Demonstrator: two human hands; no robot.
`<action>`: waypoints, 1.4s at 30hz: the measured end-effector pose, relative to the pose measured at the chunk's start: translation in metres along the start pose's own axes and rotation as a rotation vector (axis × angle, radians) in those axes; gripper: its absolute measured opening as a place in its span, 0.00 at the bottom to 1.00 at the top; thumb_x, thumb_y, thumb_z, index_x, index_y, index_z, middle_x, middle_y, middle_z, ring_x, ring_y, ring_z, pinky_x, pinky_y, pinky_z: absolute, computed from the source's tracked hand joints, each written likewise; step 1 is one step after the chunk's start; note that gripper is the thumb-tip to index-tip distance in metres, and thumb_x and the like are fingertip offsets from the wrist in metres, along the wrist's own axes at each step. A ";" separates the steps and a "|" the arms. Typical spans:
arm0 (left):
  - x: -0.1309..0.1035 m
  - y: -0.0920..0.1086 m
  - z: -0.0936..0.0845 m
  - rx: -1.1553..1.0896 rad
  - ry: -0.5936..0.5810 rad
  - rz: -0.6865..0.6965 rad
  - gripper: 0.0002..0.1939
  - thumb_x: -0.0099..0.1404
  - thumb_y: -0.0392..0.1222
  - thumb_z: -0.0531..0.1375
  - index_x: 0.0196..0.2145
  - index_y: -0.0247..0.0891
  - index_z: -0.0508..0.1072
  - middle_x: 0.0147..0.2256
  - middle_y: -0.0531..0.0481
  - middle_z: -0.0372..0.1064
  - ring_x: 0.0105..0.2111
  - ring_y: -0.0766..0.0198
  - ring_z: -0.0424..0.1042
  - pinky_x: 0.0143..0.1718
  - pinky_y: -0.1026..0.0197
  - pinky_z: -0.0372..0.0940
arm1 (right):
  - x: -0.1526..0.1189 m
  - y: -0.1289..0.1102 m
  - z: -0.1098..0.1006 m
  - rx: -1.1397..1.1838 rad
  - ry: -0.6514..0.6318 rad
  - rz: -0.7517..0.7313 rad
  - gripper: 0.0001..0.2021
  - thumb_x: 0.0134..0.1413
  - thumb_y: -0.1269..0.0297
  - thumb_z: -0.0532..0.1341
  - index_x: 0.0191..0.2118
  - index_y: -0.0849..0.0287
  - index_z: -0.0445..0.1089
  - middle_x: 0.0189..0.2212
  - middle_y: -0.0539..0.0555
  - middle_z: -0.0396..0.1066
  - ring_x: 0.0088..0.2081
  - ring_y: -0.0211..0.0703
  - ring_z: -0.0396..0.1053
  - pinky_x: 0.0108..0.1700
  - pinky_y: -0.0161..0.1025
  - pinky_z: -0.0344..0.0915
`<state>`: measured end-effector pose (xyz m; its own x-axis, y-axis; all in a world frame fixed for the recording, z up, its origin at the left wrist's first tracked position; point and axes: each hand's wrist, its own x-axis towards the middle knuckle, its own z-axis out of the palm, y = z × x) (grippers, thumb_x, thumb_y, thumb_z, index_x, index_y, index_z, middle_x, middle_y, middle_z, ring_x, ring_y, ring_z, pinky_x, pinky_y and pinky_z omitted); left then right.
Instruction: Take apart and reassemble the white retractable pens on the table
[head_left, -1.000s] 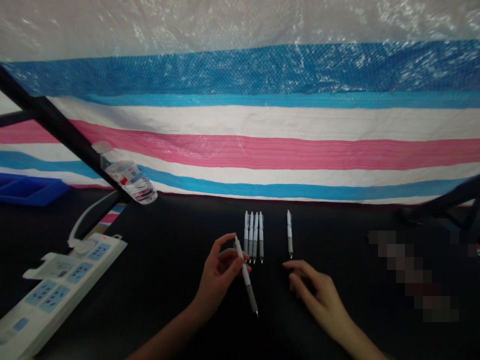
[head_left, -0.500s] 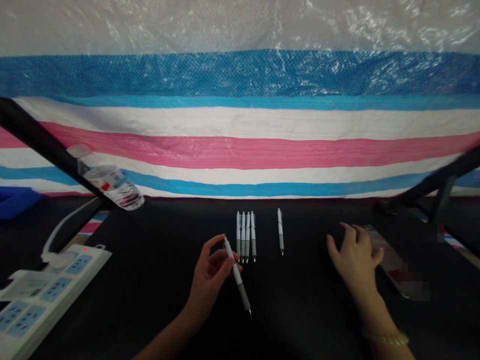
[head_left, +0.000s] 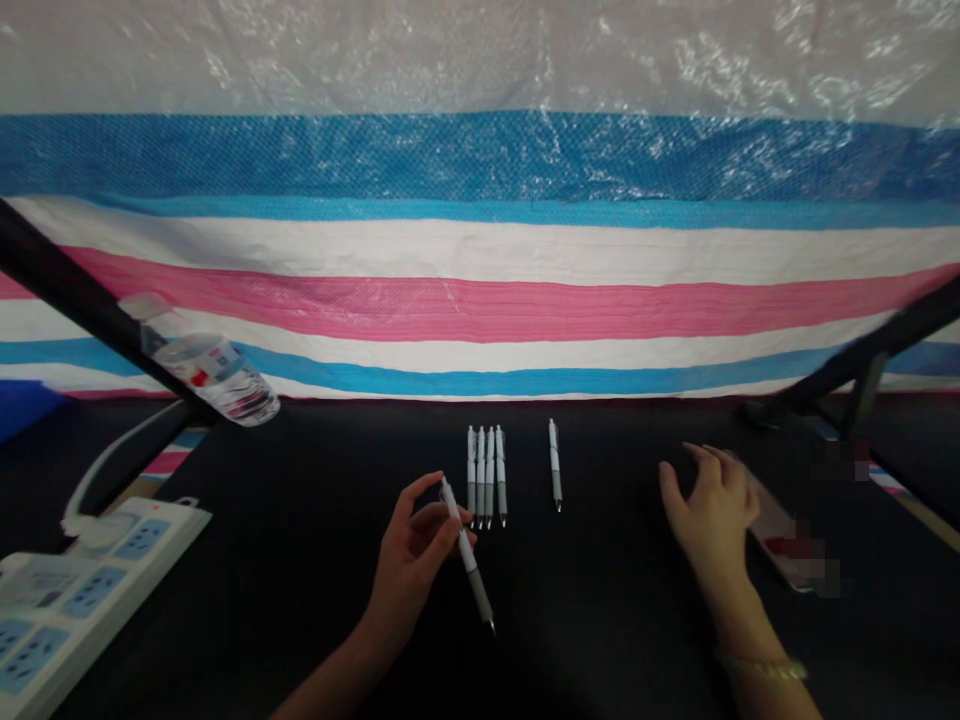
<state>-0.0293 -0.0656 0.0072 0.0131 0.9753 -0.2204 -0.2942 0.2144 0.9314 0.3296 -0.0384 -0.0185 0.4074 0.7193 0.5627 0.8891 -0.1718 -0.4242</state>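
Between the thumb and fingers of my left hand (head_left: 420,545) is a white pen with a grey grip (head_left: 468,556), its tip pointing down toward me and its index finger at the push-button end. Just beyond it, several matching pens (head_left: 490,478) lie side by side in a row on the black table. One more pen (head_left: 555,465) lies apart, to the right of the row. My right hand (head_left: 711,515) rests palm down with its fingers apart and nothing held, beside a phone (head_left: 776,530) that it partly covers.
A white power strip (head_left: 112,570) with a plugged-in cable stands at the left. Behind it a clear bottle (head_left: 217,375) leans by a black bar (head_left: 90,300). A blue tray (head_left: 26,405) shows at the far left. A striped plastic sheet (head_left: 480,310) hangs along the table's back edge.
The view has shifted slightly, so most things sit a little further left. My right hand has moved slightly right, nearer the phone. My left hand keeps its hold on the pen.
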 end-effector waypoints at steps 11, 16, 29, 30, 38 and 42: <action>0.006 -0.005 -0.002 -0.019 -0.030 -0.002 0.26 0.59 0.42 0.71 0.51 0.42 0.65 0.35 0.49 0.81 0.31 0.57 0.81 0.37 0.56 0.76 | -0.069 -0.130 -0.022 0.753 -0.627 -0.440 0.10 0.64 0.72 0.56 0.46 0.54 0.71 0.40 0.56 0.75 0.43 0.48 0.73 0.45 0.43 0.72; 0.008 -0.006 -0.005 -0.036 -0.029 0.031 0.25 0.61 0.42 0.70 0.51 0.43 0.64 0.35 0.49 0.80 0.31 0.59 0.81 0.36 0.57 0.75 | -0.085 -0.136 -0.012 0.847 -0.612 -0.452 0.12 0.63 0.77 0.55 0.44 0.55 0.71 0.35 0.54 0.75 0.37 0.46 0.73 0.39 0.41 0.70; 0.014 0.002 -0.004 -0.066 0.009 0.006 0.28 0.60 0.42 0.70 0.54 0.44 0.62 0.35 0.51 0.79 0.33 0.58 0.80 0.38 0.56 0.75 | -0.081 -0.129 -0.013 0.860 -0.641 -0.388 0.11 0.64 0.75 0.55 0.43 0.55 0.72 0.34 0.54 0.75 0.35 0.46 0.73 0.37 0.41 0.70; 0.015 0.005 -0.004 -0.044 0.013 0.007 0.29 0.61 0.42 0.70 0.55 0.44 0.61 0.36 0.50 0.79 0.34 0.58 0.81 0.38 0.55 0.75 | -0.080 -0.128 -0.013 0.858 -0.637 -0.387 0.11 0.64 0.75 0.55 0.43 0.55 0.72 0.34 0.54 0.75 0.35 0.45 0.73 0.37 0.41 0.70; 0.064 0.036 -0.009 0.294 -0.021 0.082 0.28 0.55 0.42 0.72 0.51 0.42 0.68 0.34 0.55 0.71 0.31 0.59 0.78 0.31 0.58 0.77 | -0.073 -0.124 -0.013 0.863 -0.603 -0.362 0.09 0.65 0.74 0.55 0.43 0.56 0.72 0.34 0.54 0.74 0.36 0.46 0.74 0.37 0.41 0.71; 0.092 0.033 -0.005 0.340 -0.006 0.080 0.30 0.52 0.41 0.73 0.52 0.40 0.71 0.32 0.56 0.70 0.30 0.62 0.76 0.29 0.60 0.76 | -0.071 -0.124 -0.015 0.858 -0.584 -0.362 0.10 0.65 0.73 0.55 0.43 0.56 0.72 0.34 0.54 0.74 0.36 0.46 0.74 0.37 0.41 0.72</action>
<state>-0.0430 0.0310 0.0162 0.0089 0.9899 -0.1418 0.0405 0.1413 0.9891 0.1936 -0.0780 0.0044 -0.2109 0.8796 0.4263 0.4036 0.4756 -0.7816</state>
